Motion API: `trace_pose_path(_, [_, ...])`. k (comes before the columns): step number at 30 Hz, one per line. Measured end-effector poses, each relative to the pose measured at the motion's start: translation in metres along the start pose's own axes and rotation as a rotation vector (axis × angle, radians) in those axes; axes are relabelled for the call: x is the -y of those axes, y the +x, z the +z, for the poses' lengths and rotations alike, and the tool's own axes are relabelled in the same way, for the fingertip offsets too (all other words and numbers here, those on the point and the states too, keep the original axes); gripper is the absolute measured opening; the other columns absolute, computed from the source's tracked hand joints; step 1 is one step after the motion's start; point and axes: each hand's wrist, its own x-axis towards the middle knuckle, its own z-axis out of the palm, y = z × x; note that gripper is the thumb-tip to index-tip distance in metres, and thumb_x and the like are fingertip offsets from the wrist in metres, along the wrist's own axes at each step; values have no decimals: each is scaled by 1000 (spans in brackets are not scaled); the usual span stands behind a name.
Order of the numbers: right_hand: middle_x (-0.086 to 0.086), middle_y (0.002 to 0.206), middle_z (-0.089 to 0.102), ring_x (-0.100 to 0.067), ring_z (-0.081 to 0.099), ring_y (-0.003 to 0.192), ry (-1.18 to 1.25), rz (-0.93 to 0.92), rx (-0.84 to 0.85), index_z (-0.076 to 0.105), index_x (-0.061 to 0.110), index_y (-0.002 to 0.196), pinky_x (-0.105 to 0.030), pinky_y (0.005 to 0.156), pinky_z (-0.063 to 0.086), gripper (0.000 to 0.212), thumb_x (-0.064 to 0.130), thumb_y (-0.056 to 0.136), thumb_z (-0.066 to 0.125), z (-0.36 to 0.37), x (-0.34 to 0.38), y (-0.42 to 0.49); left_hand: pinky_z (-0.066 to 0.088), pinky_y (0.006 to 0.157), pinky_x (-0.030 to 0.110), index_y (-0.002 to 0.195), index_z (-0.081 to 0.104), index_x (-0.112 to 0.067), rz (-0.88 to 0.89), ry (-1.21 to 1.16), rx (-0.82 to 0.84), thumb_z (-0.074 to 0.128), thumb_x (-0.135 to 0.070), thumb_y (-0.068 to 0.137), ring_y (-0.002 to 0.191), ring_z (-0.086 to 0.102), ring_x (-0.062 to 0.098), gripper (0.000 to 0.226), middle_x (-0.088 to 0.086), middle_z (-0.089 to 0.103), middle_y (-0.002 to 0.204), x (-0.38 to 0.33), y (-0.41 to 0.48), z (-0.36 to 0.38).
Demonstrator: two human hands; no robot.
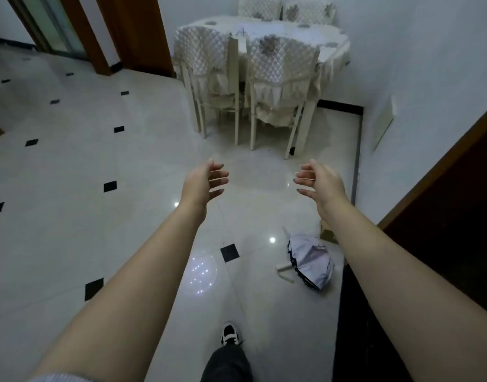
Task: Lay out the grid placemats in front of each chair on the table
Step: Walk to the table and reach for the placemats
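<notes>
The table (305, 31) stands far ahead against the wall (418, 56). Its top is blurred and partly screened by the quilted backs of the left chair (201, 51) and the right chair (281, 59), so whether any grid placemats lie on it cannot be told. The far chairs (260, 6) behind the table are cut off by the frame's top edge.

Both hands reach toward the table, well short of it. The left hand (206, 180) and right hand (322, 180) are spread wide, palms facing each other, fingers relaxed and slightly bent, holding and touching nothing.

Between the person and the table lies open tiled floor (71, 188) (glossy, with lamp glare). A folded umbrella (311, 260) lies right of that path, well short of the table, beside a dark wooden panel (443, 216) that runs out of frame. One shoe (230, 333) shows near the bottom edge.
</notes>
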Motion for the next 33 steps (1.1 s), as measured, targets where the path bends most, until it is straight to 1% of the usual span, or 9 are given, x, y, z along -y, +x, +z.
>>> trace_pose_path(4, [-8,88,65,-22,65,86,17,28,-65,62,13,93,-41,82,54,21,27,96,45,19,1,41,50,82,37,97,65,-13,-28,28,23,40,-32,98,94,65,21,31,7,70,98,-6,52,-1])
trace_pose_path(7, [-7,84,64,-20,64,80,39,36,-115,62,13,89,-38,76,53,21,24,96,46,29,1,72,50,78,34,96,64,-13,-35,39,44,40,-31,97,92,64,20,30,5,69,97,-16,91,0])
trace_pose_path(9, [-7,85,64,-19,64,78,64,50,-141,62,14,87,-35,72,52,21,23,96,45,35,0,92,50,80,35,100,63,-12,-42,43,47,40,-30,98,92,64,20,29,6,68,98,-23,116,4])
trace_pose_path(12, [-5,81,63,-19,64,77,103,67,-169,62,14,86,-34,70,51,18,22,93,48,39,-4,114,51,87,39,103,62,-11,-90,57,44,42,-28,97,95,65,21,28,8,68,101,-26,145,14])
trace_pose_path(15, [-5,80,64,-19,64,76,133,90,-205,63,14,85,-33,69,51,14,19,89,50,42,-10,138,51,86,38,102,63,-13,-120,66,62,43,-29,96,96,65,22,26,8,69,99,-21,173,25])
trace_pose_path(19, [-5,81,65,-19,64,78,123,122,-231,63,14,87,-32,68,52,15,21,90,50,43,-17,176,51,88,39,106,63,-10,-160,85,79,45,-29,94,97,66,22,29,8,69,100,-15,212,44])
trace_pose_path(25, [-5,80,65,-20,65,79,138,147,-296,64,13,89,-31,67,52,15,19,92,50,30,-14,252,51,88,40,109,62,-10,-172,101,114,42,-30,97,98,65,22,31,8,69,100,-16,287,90])
trace_pose_path(29, [-6,82,66,-20,66,81,140,148,-320,64,12,90,-31,68,53,14,18,92,51,14,5,311,51,89,40,112,60,-9,-159,115,151,40,-30,99,99,64,23,32,10,68,102,-32,336,139])
trace_pose_path(33, [-9,87,65,-22,65,83,129,136,-328,63,13,87,-33,70,53,13,17,92,51,-7,31,367,51,89,40,109,60,-12,-129,132,168,40,-32,99,100,65,24,30,9,68,101,-54,383,186])
